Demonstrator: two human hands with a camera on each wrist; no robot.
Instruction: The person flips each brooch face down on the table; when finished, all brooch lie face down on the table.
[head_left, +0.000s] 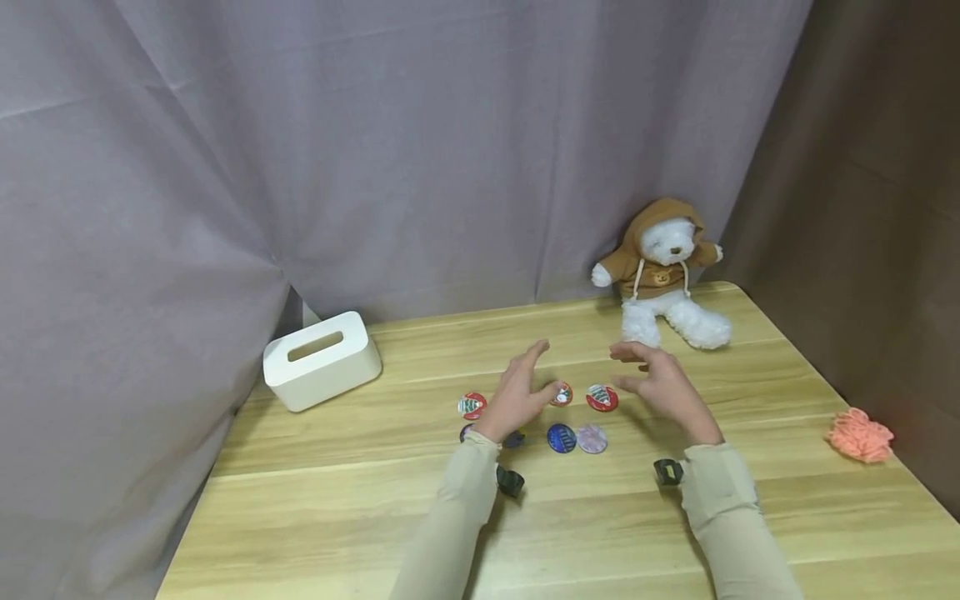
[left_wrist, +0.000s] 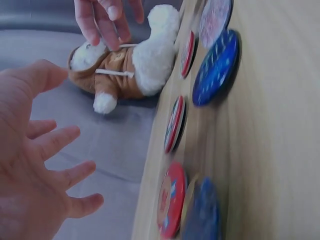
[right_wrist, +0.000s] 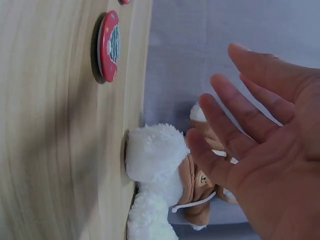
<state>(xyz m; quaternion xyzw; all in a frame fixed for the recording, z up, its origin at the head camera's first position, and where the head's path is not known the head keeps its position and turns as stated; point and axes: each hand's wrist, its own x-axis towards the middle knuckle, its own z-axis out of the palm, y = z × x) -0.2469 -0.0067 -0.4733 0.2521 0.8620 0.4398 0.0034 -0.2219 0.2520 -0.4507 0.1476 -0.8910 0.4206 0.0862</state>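
Observation:
Several round badges lie on the wooden table in two rows. In the head view the far row has a red badge (head_left: 471,406) at left, another red badge (head_left: 562,394) in the middle and a red-and-white badge (head_left: 602,397) at right. Nearer are a blue badge (head_left: 561,438) and a pale purple badge (head_left: 592,438); the left wrist partly covers others. My left hand (head_left: 516,398) hovers over the left badges, fingers spread, holding nothing. The right hand (head_left: 666,387) hangs just right of the red-and-white badge, its fingers extended and apart from it.
A white teddy bear (head_left: 663,271) in a brown hoodie sits at the back right of the table (head_left: 337,508). At back left stands a white tissue box (head_left: 322,360). A bundle of coral yarn (head_left: 860,435) lies near the right edge. Grey curtain (head_left: 420,167) hangs behind.

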